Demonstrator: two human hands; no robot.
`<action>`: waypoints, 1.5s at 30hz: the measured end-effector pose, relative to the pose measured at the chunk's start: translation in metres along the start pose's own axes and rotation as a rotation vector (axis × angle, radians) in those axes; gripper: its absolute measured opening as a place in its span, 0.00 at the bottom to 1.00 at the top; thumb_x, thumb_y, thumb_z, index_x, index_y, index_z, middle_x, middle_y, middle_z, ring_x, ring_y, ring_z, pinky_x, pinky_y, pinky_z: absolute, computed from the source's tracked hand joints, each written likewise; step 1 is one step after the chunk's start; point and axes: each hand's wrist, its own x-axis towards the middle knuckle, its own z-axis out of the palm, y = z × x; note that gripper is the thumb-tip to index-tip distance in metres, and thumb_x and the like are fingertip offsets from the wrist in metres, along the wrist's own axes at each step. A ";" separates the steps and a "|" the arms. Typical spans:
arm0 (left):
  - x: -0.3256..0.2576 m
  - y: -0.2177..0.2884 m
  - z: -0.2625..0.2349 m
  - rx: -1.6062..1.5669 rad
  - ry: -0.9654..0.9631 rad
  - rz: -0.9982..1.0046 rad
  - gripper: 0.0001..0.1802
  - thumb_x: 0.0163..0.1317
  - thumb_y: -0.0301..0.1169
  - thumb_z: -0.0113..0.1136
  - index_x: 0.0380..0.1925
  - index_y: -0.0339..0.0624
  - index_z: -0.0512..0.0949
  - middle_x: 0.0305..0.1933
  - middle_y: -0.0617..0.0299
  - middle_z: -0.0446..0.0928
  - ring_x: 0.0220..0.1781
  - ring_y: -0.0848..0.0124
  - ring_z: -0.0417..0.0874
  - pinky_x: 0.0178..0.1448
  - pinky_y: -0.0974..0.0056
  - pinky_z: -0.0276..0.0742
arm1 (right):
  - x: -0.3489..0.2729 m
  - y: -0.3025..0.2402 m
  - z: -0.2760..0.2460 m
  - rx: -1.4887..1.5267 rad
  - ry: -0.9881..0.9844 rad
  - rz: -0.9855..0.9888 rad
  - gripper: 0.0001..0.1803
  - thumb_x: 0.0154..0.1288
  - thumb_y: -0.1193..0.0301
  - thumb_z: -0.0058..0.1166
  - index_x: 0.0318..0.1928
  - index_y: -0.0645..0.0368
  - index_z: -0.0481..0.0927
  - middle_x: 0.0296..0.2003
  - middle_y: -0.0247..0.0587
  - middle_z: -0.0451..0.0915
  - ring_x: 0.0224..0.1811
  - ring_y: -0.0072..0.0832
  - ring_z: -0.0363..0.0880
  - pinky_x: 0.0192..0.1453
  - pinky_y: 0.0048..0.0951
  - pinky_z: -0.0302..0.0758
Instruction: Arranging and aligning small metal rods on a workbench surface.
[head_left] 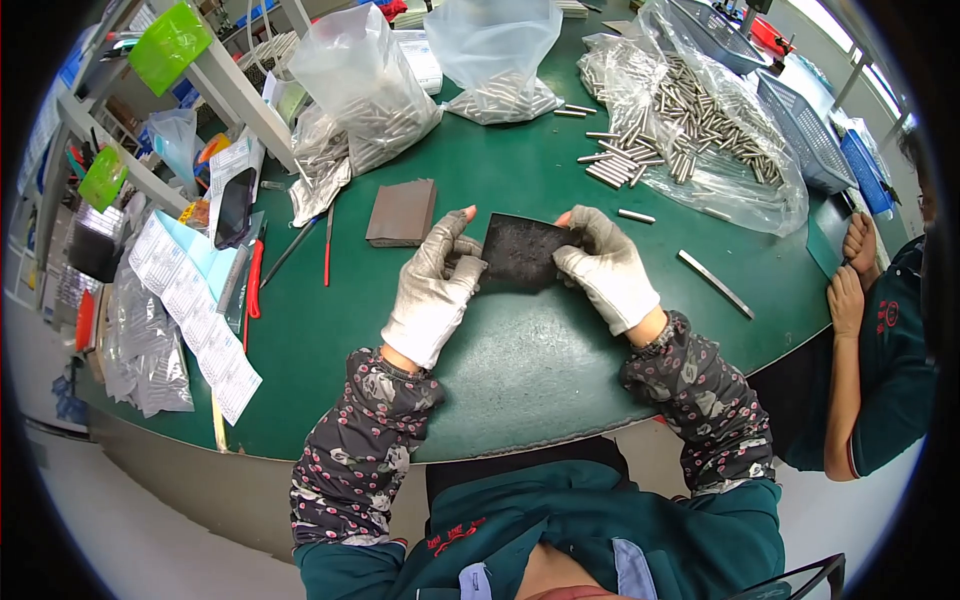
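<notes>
From the head view, the dark rough sheet (522, 252) is held between both hands, just above the green surface (520, 360); its long axis runs left to right, nearly level, with the right end a little higher. The left hand (435, 285) takes the left short edge; its grip is closed on the sheet, thumb on top and fingers folded under the edge. The right hand (605, 268) takes the right short edge in the same way; its grip is also closed on the sheet, and the bare thumb tip shows at the upper right corner. Both hands wear grey-white gloves with some fingertips open; both are equally near, one at each end, so the sheet lies straight between them and not to one side.

Just beyond the left hand a brown rectangular block (402, 212) lies flat on the surface, near but not touching the hand. Beyond the right hand, one short metal pin (636, 216) lies alone; a longer flat metal bar (714, 283) lies at the right of the right hand, tilted. Further back, a heap of metal pins (680, 130) rests on a clear plastic sheet, well apart from the hands. At the right rim another person's hands (850, 270) rest at the edge of the surface, apart from the work.
</notes>
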 end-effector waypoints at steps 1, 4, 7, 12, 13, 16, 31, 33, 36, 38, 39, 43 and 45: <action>0.001 -0.003 -0.001 -0.001 -0.005 -0.003 0.27 0.56 0.22 0.53 0.59 0.43 0.65 0.31 0.68 0.72 0.28 0.84 0.70 0.34 0.78 0.70 | 0.002 0.003 -0.001 -0.012 0.039 -0.063 0.17 0.54 0.79 0.49 0.46 0.62 0.71 0.24 0.27 0.67 0.23 0.12 0.63 0.28 0.14 0.65; 0.003 -0.007 -0.003 0.023 0.006 0.045 0.26 0.57 0.21 0.51 0.58 0.42 0.65 0.32 0.66 0.74 0.29 0.83 0.72 0.35 0.77 0.72 | 0.001 -0.005 -0.002 0.081 0.014 0.093 0.18 0.53 0.80 0.48 0.48 0.62 0.70 0.24 0.28 0.67 0.22 0.13 0.64 0.26 0.15 0.65; 0.003 -0.006 -0.001 0.075 0.031 0.105 0.25 0.57 0.21 0.51 0.56 0.40 0.66 0.33 0.64 0.76 0.29 0.81 0.74 0.36 0.76 0.73 | 0.001 -0.011 -0.007 0.003 0.011 0.142 0.20 0.51 0.81 0.47 0.48 0.63 0.69 0.23 0.27 0.66 0.22 0.12 0.62 0.25 0.14 0.64; 0.005 -0.010 -0.003 0.213 0.067 0.180 0.23 0.56 0.20 0.52 0.54 0.40 0.67 0.33 0.63 0.76 0.29 0.80 0.75 0.34 0.75 0.73 | 0.002 -0.010 -0.020 -1.059 0.158 -0.091 0.12 0.53 0.65 0.48 0.39 0.49 0.78 0.30 0.44 0.76 0.35 0.44 0.77 0.40 0.41 0.74; 0.005 -0.011 -0.003 0.210 0.063 0.175 0.23 0.56 0.20 0.52 0.54 0.40 0.67 0.33 0.63 0.76 0.29 0.80 0.75 0.34 0.75 0.73 | 0.001 -0.010 -0.021 -1.060 0.158 -0.083 0.12 0.53 0.65 0.48 0.39 0.49 0.78 0.30 0.44 0.76 0.35 0.44 0.77 0.40 0.41 0.74; 0.004 -0.009 -0.002 0.294 0.049 0.246 0.23 0.55 0.19 0.52 0.54 0.40 0.67 0.33 0.63 0.76 0.27 0.79 0.74 0.32 0.75 0.72 | 0.004 -0.010 -0.031 -1.061 0.329 -0.214 0.11 0.53 0.68 0.51 0.38 0.53 0.78 0.34 0.44 0.75 0.37 0.41 0.76 0.41 0.36 0.73; 0.003 -0.011 -0.003 0.340 -0.014 0.304 0.24 0.54 0.17 0.52 0.53 0.41 0.68 0.34 0.61 0.76 0.30 0.76 0.78 0.34 0.74 0.74 | -0.005 -0.019 -0.020 -1.322 -0.180 -0.357 0.25 0.44 0.56 0.61 0.43 0.56 0.78 0.42 0.42 0.74 0.51 0.40 0.69 0.46 0.41 0.71; 0.003 -0.011 -0.002 0.330 0.000 0.300 0.24 0.54 0.17 0.52 0.53 0.41 0.68 0.35 0.61 0.76 0.30 0.76 0.78 0.34 0.73 0.74 | -0.001 -0.012 -0.025 -1.370 -0.150 -0.450 0.22 0.44 0.60 0.61 0.41 0.55 0.78 0.39 0.41 0.76 0.44 0.39 0.73 0.42 0.38 0.72; 0.003 -0.012 -0.002 0.313 0.029 0.310 0.24 0.55 0.17 0.51 0.54 0.41 0.68 0.36 0.60 0.76 0.30 0.75 0.78 0.34 0.73 0.74 | 0.005 -0.006 -0.027 -0.576 0.150 -0.626 0.11 0.55 0.70 0.59 0.39 0.60 0.78 0.26 0.35 0.78 0.27 0.27 0.74 0.34 0.24 0.72; 0.005 -0.013 -0.001 0.307 0.048 0.322 0.24 0.55 0.17 0.51 0.54 0.41 0.68 0.36 0.60 0.76 0.30 0.75 0.78 0.34 0.73 0.74 | -0.003 -0.021 -0.027 -0.104 0.292 -0.051 0.10 0.55 0.69 0.58 0.37 0.60 0.80 0.25 0.40 0.78 0.29 0.23 0.75 0.37 0.25 0.72; 0.005 -0.013 -0.002 0.322 0.036 0.317 0.24 0.55 0.17 0.51 0.54 0.41 0.67 0.36 0.59 0.76 0.30 0.75 0.78 0.34 0.73 0.74 | -0.004 -0.025 -0.028 -0.059 0.293 0.136 0.11 0.55 0.68 0.59 0.36 0.61 0.80 0.25 0.40 0.78 0.30 0.20 0.75 0.38 0.24 0.73; 0.006 -0.014 -0.003 0.337 0.015 0.295 0.25 0.55 0.17 0.51 0.55 0.41 0.67 0.36 0.59 0.76 0.30 0.74 0.79 0.34 0.72 0.75 | 0.004 -0.012 -0.027 -1.091 0.071 -0.058 0.10 0.51 0.61 0.54 0.30 0.52 0.80 0.29 0.40 0.78 0.34 0.43 0.77 0.38 0.39 0.73; 0.007 -0.015 -0.003 0.328 0.017 0.314 0.25 0.55 0.17 0.51 0.55 0.40 0.67 0.36 0.59 0.76 0.30 0.74 0.79 0.34 0.72 0.75 | 0.002 -0.019 -0.026 -1.220 0.132 -0.145 0.09 0.50 0.62 0.54 0.29 0.53 0.78 0.30 0.40 0.77 0.36 0.39 0.77 0.39 0.38 0.73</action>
